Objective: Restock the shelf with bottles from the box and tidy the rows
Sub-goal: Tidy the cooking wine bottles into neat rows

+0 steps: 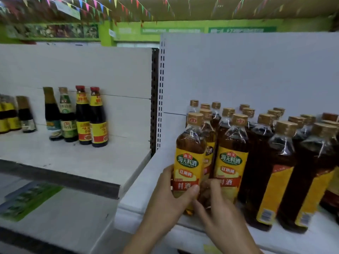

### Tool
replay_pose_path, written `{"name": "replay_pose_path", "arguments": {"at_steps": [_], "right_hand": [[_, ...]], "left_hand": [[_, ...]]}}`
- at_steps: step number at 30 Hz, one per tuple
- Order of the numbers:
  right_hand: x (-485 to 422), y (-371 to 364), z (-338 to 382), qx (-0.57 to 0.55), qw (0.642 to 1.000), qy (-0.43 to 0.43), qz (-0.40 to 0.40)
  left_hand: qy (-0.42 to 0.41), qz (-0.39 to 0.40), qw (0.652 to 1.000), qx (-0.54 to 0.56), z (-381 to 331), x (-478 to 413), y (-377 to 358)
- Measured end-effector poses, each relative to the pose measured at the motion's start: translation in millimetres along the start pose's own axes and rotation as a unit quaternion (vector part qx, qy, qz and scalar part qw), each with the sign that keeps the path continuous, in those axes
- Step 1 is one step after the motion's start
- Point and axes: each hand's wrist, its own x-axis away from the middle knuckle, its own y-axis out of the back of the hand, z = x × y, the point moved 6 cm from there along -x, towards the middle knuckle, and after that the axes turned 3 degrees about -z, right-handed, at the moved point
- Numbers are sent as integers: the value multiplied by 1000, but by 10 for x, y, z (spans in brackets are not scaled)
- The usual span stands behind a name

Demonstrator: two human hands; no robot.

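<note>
Plainly, left hand (169, 197) grips a bottle (189, 153); right hand (222, 213) is blurred, grip unclear.

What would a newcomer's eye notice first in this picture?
Two hands low in the centre: the left hand grips a yellow-labelled bottle at the front of the right shelf, the right hand beside it. Rows of gold-capped bottles crowd that shelf; the left shelf holds only a few dark sauce bottles.

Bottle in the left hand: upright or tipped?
Upright: the bottle has its gold cap on top, parallel to the neighbouring bottle. The left hand grips its lower label.
</note>
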Motion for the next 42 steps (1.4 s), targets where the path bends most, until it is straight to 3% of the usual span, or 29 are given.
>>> {"name": "replay_pose_path", "arguments": {"at_steps": [17,33,42], "right_hand": [[-316,-511,360,-10,1000,-24,-12],[-724,-750,342,13,998,8,60],[-1021,-978,302,46,993,-45,101]], "left_hand": [[-26,69,997,-25,200,-433,617],[12,92,995,-41,347,-868,705],[-2,136,990,-24,523,-1276,665]]}}
